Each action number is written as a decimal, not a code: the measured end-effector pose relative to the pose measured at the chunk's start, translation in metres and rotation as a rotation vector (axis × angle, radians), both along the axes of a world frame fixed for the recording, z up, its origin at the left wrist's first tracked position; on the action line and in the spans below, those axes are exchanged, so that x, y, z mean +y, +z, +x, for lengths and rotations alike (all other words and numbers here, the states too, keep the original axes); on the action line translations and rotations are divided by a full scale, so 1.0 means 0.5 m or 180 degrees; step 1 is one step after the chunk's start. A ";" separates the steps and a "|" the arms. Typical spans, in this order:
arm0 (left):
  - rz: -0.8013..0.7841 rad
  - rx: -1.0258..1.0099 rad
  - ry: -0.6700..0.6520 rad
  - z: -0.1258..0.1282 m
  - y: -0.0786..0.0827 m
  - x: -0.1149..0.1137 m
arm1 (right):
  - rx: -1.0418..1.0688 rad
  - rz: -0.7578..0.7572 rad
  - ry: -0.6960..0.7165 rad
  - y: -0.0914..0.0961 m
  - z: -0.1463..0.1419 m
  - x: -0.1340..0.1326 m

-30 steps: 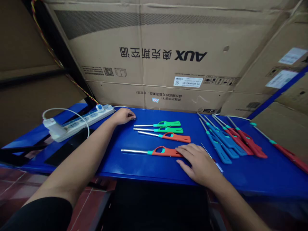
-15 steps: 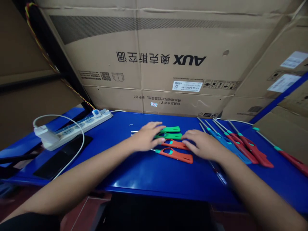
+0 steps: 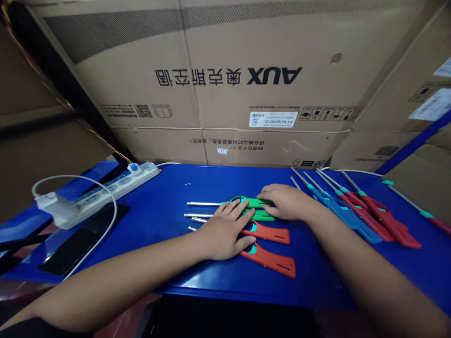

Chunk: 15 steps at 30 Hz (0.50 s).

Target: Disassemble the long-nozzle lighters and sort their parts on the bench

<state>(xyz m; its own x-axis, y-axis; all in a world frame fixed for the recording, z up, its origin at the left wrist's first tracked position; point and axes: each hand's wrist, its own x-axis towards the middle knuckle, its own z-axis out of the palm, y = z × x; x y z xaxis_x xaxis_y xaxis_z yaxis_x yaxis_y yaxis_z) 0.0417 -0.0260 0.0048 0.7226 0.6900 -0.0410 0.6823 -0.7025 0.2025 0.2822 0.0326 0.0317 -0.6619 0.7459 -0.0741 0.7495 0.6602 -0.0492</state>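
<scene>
Lighters (image 3: pixel 271 232), two green and two orange, side by side on blue bench (image 3: pixel 155 206), with left hand (image 3: pixel 223 234) spread open across them, none gripped, right hand (image 3: pixel 285 202) half-curled at farthest green lighter (image 3: pixel 253 203), hold impossible to confirm.

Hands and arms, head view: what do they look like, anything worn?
Left hand and right hand are bare: no gloves, rings or visible markings. Left forearm and right forearm are uncovered, no watch or cables. A black sleeve shows on the left arm; the right sleeve, if any, is out of view.
</scene>
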 end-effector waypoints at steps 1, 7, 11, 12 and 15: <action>0.0033 -0.0022 -0.0023 0.002 0.000 -0.005 | -0.0088 -0.0006 0.0000 0.005 -0.001 -0.002; 0.0194 -0.0366 -0.0067 0.007 0.007 0.023 | -0.0491 -0.0191 -0.0041 0.027 -0.023 0.011; 0.0273 -0.0554 0.0218 0.000 0.035 0.119 | -0.0384 -0.0293 -0.0113 0.029 -0.024 0.029; 0.0158 -0.0425 0.0221 -0.003 0.042 0.145 | -0.0306 -0.0311 -0.0121 0.027 -0.021 0.033; -0.0334 -0.0049 0.0023 -0.010 0.053 0.203 | 0.0023 -0.0374 -0.0150 0.017 -0.006 0.039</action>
<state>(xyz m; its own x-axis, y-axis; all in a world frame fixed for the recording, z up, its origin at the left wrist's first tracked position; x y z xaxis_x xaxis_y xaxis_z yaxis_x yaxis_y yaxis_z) 0.0369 0.0755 0.0312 0.7188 0.6877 -0.1021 0.6834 -0.6720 0.2852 0.2790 0.0522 0.0400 -0.6271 0.7627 -0.1583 0.7789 0.6135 -0.1297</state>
